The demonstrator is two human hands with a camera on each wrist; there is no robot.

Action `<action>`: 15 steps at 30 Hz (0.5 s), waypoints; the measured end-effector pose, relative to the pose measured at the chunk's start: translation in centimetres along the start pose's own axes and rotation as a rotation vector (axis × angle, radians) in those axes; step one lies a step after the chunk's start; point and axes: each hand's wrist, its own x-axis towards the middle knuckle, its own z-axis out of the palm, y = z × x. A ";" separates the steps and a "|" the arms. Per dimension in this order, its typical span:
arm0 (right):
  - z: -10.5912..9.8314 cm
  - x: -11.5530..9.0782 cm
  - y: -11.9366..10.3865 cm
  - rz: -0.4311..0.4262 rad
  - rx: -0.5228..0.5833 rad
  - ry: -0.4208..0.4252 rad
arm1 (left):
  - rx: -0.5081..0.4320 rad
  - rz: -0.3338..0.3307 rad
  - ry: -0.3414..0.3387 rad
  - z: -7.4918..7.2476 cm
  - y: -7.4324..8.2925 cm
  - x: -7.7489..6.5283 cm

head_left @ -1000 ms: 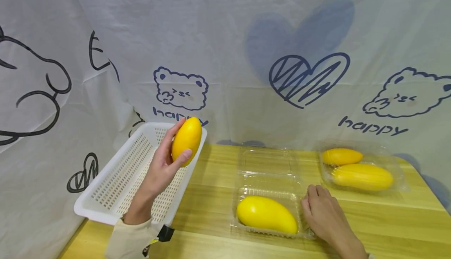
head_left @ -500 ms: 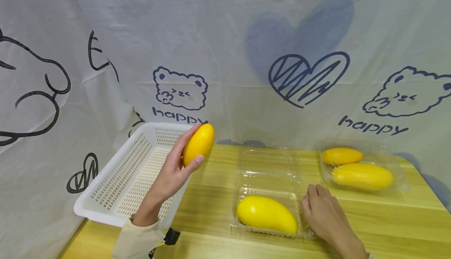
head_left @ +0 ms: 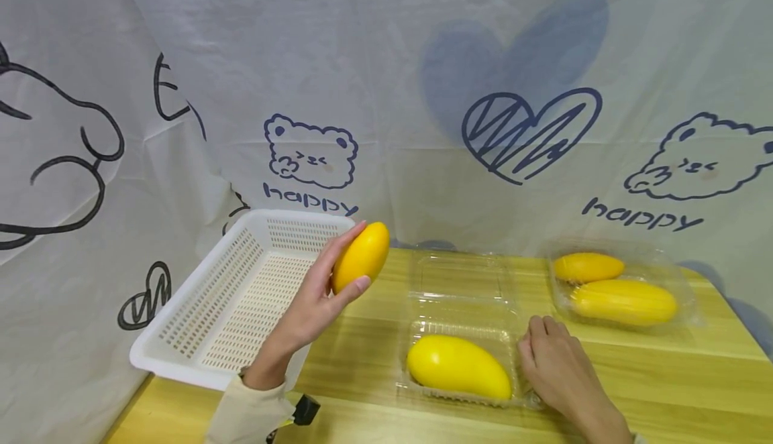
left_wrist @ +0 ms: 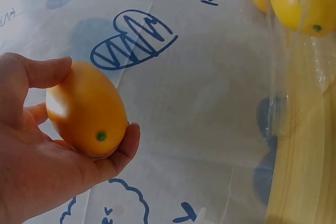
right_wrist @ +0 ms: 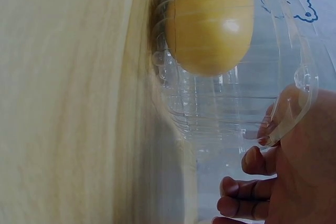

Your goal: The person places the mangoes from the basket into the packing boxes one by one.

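Note:
In the head view my left hand (head_left: 320,300) holds a yellow mango (head_left: 362,256) up at the right side of the white basket, thumb on one side and fingers on the other. The left wrist view shows a green stem spot on this mango (left_wrist: 86,108). My right hand (head_left: 558,363) pinches the right rim of an open clear plastic box (head_left: 461,323), seen close up in the right wrist view at the box's rim (right_wrist: 302,111). A larger yellow mango (head_left: 459,367) lies in the front half of that box, whose lid (head_left: 459,276) is folded back behind it.
A white perforated basket (head_left: 181,370) stands at the left. Behind my right hand, a second clear plastic box (head_left: 682,290) contains a small mango (head_left: 588,267) and a bigger one (head_left: 625,302). A printed cloth (head_left: 410,182) hangs along the wooden table's (head_left: 682,377) back and left.
My left hand has carried the mango rightward and slightly down, from over the basket's right part to beside its edge. The right hand and the box stay where they were.

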 end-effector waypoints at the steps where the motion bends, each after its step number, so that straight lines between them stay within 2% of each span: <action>1: 0.0 0.0 0.0 -0.001 0.000 0.002 | 0.000 -0.001 -0.004 0.1 0.0 0.0; 15: 0.1 -0.1 0.1 -0.013 0.012 0.010 | 0.038 0.019 -0.025 1.3 0.2 0.0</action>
